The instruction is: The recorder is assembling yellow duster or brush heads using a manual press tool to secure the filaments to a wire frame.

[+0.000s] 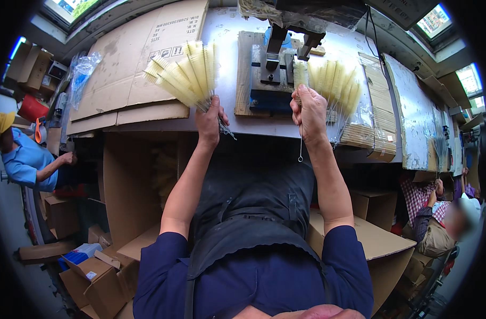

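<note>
Item one: a bunch of pale yellow bristle brushes (pixel 185 74) on twisted wire stems, fanned out and tilted to the left above the tabletop (pixel 229 32); we hold it in our left hand (pixel 209 121), which is closed around the gathered wire ends, a few of which stick out below the fist. Item two: a single brush (pixel 300 74) of the same kind, upright, gripped in our right hand (pixel 308 112), fingers closed on its stem; its thin wire hangs straight down below the hand and ends in a small loop. Item three: a loose pile of more yellow brushes (pixel 336 80) lying on the tabletop just right of the right hand, partly on clear plastic wrap. Item four: a dark metal press (pixel 272 64) mounted on a wooden board (pixel 244 74), standing between our two hands at the far side. Item five: flattened cardboard sheets (pixel 142 58) covering the left part of the tabletop. Item six: a stack of cardboard strips (pixel 378 106) at the right edge. Item seven: open cardboard boxes (pixel 102 276) on the floor at lower left, and another box (pixel 381 244) beside our right elbow. Also present: a person in a blue shirt and yellow cap (pixel 22 157) at far left, and a seated person in a checked shirt (pixel 426 204) at far right.
</note>
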Tool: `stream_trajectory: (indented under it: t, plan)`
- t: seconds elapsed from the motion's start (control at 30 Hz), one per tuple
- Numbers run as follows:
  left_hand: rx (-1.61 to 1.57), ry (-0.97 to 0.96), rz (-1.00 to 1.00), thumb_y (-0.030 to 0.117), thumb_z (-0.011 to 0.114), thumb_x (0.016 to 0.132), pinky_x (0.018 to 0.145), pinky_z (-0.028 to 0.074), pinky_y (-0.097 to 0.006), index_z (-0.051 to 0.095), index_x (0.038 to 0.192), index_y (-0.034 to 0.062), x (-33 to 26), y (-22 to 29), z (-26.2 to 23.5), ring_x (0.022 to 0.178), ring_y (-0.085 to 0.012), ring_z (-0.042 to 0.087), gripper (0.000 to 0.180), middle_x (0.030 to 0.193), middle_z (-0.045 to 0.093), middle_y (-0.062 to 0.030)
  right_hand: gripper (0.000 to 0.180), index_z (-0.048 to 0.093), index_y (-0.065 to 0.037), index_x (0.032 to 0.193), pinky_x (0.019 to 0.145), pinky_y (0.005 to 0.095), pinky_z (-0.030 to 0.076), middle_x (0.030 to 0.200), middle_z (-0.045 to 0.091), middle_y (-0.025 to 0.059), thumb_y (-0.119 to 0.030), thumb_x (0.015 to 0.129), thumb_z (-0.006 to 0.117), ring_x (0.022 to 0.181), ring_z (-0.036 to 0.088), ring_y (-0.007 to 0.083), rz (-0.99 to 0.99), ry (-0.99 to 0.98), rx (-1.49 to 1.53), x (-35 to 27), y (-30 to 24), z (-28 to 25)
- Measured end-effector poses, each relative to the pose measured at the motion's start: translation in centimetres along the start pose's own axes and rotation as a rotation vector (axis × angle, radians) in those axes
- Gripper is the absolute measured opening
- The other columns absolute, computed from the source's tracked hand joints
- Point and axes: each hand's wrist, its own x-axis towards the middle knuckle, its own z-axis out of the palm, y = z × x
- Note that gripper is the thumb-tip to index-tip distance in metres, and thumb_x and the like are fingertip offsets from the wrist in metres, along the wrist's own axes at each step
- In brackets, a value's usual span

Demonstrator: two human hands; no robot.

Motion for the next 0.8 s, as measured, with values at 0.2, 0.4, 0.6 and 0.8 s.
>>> stream_trajectory:
  t: [0.2,0.4,0.6,0.8]
  plan:
    - [0.049,0.003,-0.02,0.023,0.061,0.1,0.042,0.046,-0.027,0.053,0.09,0.0072,0.4,-0.2,0.1,0.047,-0.0128,0.053,0.02,0.061,0.05,-0.0006,0.032,0.059,-0.003,0.084,0.033,0.0199,0.029,0.057,0.051,0.0004,-0.027,0.103,0.05,0.037,0.037,0.0042,0.041,0.02,-0.076,0.9,-0.5,-0.3]
    - [0.087,-0.049,0.003,0.023,0.062,0.099,0.044,0.046,-0.028,0.054,0.094,0.0068,0.1,-0.2,0.1,0.049,-0.0141,0.054,0.019,0.062,0.05,-0.001,0.028,0.059,-0.003,0.086,0.033,0.0203,0.031,0.058,0.051,0.0003,-0.025,0.103,0.051,0.036,0.037,0.0042,0.075,-0.01,-0.018,1.1,-2.0,-0.1]
    - [0.117,-0.034,-0.028,0.023,0.062,0.099,0.046,0.048,-0.028,0.057,0.097,0.0047,0.0,-0.5,0.0,0.051,-0.0138,0.055,0.019,0.065,0.053,-0.0018,0.027,0.06,-0.002,0.088,0.034,0.0203,0.032,0.06,0.053,0.0008,-0.024,0.102,0.053,0.035,0.037,0.0045,0.097,-0.02,0.037,1.0,-2.3,-0.8]
    - [0.031,-0.037,-0.077,0.02,0.06,0.099,0.051,0.05,-0.028,0.061,0.105,0.0031,0.1,-0.1,-0.5,0.057,-0.0137,0.058,0.018,0.074,0.057,-0.0026,0.037,0.063,0.003,0.109,0.038,0.0198,0.04,0.069,0.061,0.0068,-0.033,0.101,0.058,0.047,0.051,0.0071,-0.181,0.08,-0.43,5.0,-3.0,-7.3]
